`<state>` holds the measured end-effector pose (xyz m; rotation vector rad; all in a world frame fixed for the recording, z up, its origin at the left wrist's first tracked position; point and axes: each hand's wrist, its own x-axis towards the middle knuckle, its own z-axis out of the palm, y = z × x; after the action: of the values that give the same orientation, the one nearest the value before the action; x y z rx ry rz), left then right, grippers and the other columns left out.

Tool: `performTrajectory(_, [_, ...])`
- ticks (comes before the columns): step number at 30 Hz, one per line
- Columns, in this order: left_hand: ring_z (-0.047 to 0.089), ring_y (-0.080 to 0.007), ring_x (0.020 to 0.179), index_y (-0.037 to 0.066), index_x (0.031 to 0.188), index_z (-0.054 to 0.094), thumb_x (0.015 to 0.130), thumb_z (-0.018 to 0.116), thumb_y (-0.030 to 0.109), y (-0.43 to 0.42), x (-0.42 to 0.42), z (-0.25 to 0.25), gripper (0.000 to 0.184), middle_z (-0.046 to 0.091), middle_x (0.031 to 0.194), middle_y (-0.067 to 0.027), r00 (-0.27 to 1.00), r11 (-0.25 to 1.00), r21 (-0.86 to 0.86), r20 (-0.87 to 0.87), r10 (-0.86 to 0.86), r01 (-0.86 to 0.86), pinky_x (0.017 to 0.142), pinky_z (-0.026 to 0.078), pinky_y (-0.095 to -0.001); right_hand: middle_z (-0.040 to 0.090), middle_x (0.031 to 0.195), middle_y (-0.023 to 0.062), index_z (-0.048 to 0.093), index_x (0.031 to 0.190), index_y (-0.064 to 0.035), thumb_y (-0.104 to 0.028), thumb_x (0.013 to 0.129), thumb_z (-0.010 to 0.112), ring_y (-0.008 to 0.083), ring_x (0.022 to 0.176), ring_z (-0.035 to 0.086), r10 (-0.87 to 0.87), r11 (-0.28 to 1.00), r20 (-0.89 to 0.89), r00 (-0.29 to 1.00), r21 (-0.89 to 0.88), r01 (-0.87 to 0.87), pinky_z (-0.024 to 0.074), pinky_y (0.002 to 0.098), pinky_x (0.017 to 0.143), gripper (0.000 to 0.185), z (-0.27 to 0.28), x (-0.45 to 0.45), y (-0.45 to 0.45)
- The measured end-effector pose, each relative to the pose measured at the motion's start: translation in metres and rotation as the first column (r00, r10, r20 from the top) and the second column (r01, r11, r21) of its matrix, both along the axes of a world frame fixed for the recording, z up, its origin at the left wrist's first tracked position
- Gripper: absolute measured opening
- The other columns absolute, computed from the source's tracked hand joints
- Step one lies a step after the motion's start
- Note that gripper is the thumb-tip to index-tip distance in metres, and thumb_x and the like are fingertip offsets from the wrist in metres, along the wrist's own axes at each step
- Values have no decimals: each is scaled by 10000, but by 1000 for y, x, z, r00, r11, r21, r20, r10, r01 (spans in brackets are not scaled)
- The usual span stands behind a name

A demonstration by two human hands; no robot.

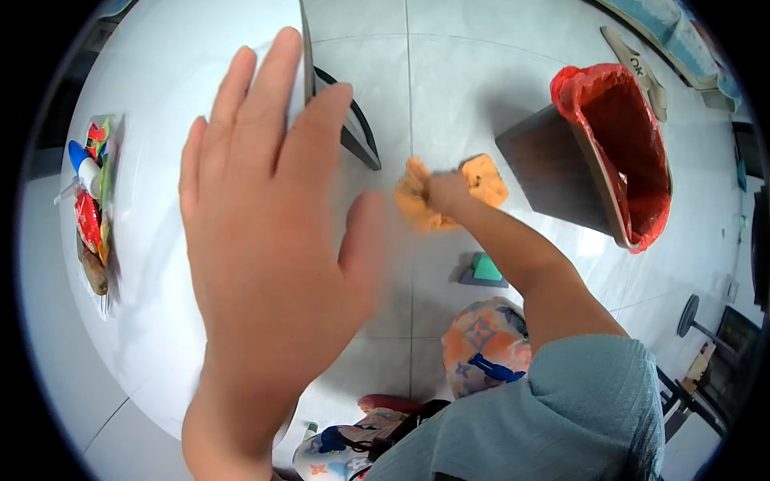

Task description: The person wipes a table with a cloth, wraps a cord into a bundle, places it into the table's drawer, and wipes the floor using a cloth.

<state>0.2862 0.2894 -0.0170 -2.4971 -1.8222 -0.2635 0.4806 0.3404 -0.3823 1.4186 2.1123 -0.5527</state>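
Close to the camera, my left hand (261, 232) is held with its fingers stretched out, its back towards me and nothing visible in it. It appears over the white table (148, 305); whether it touches the top cannot be told. My right hand (447, 193) reaches down to the tiled floor (361, 72), fingers closed on an orange cloth (486, 181). The cloth lies crumpled, spreading out on both sides of the hand. Nearer my knee, a small green and grey object (486, 268) sits on the floor, its kind unclear.
A dark bin (553, 164) with a red bag (656, 172) as liner stands right of the cloth. Beyond it lies a beige slipper (630, 60). A clear tray (119, 136) of packets and a blue-capped bottle (87, 172) rests at the table's left. A dark table leg (361, 144) is near the cloth.
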Motion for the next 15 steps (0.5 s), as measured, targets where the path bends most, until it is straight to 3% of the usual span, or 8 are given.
performTrajectory(2, [302,-324,1366,80,1253,523,725,637,52,3,-12,-12,541,365,1455,-122,994,997,66,-103,-43,50,1085,283,-429,682,993,13,512,1297,-232,-240,832,533,177,953,641,-134,989,53,990,-53,137,449,367,819,466,0,-12,34])
performTrajectory(3, [304,-326,1366,79,1255,523,727,635,53,3,-12,-14,540,367,1454,-123,986,992,99,-156,-61,77,1086,283,-429,680,986,-2,422,1365,-266,-241,837,522,168,913,646,-232,973,-23,973,-3,232,444,367,792,538,-1,-15,50])
performTrajectory(4, [305,-328,1365,77,1256,522,729,633,53,3,-12,-16,539,368,1453,-124,975,986,132,-208,-76,105,1086,282,-430,690,951,55,667,986,-128,-265,784,586,195,905,656,-323,946,-91,942,-6,324,485,345,766,258,15,-20,65])
performTrajectory(6, [307,-329,1364,75,1260,519,736,627,54,0,0,-8,536,371,1452,-128,993,990,99,-69,-96,103,1087,282,-432,690,912,51,674,948,-129,-249,785,585,197,884,658,-366,930,-108,924,0,369,487,352,749,221,15,-24,70])
performTrajectory(8, [309,-328,1363,74,1261,518,740,622,54,-1,4,-7,532,372,1451,-130,995,991,84,-34,-97,100,1088,280,-433,686,910,40,611,1167,-170,-243,794,570,199,875,656,-299,954,-81,951,-17,299,486,357,757,382,15,-19,63])
performTrajectory(9, [310,-328,1363,74,1261,518,741,621,53,0,4,-6,530,372,1451,-131,995,991,92,-38,-94,97,1089,279,-434,686,910,40,611,1167,-170,-243,794,570,199,875,656,-298,954,-78,952,-4,298,486,357,757,382,17,-14,58])
performTrajectory(11, [310,-327,1363,74,1260,520,745,616,54,0,4,-4,524,375,1449,-131,995,991,98,-41,-92,96,1091,276,-435,681,915,28,394,1402,-250,-250,804,555,202,858,655,-222,975,-41,974,-1,222,489,355,749,619,15,-6,32])
performTrajectory(15, [310,-328,1363,77,1256,526,750,609,54,5,-14,-19,514,380,1446,-131,981,978,169,-171,-93,122,1092,272,-440,679,957,-8,221,1469,-297,-215,822,521,173,903,655,-118,993,14,993,-1,118,471,355,770,718,14,-2,37])
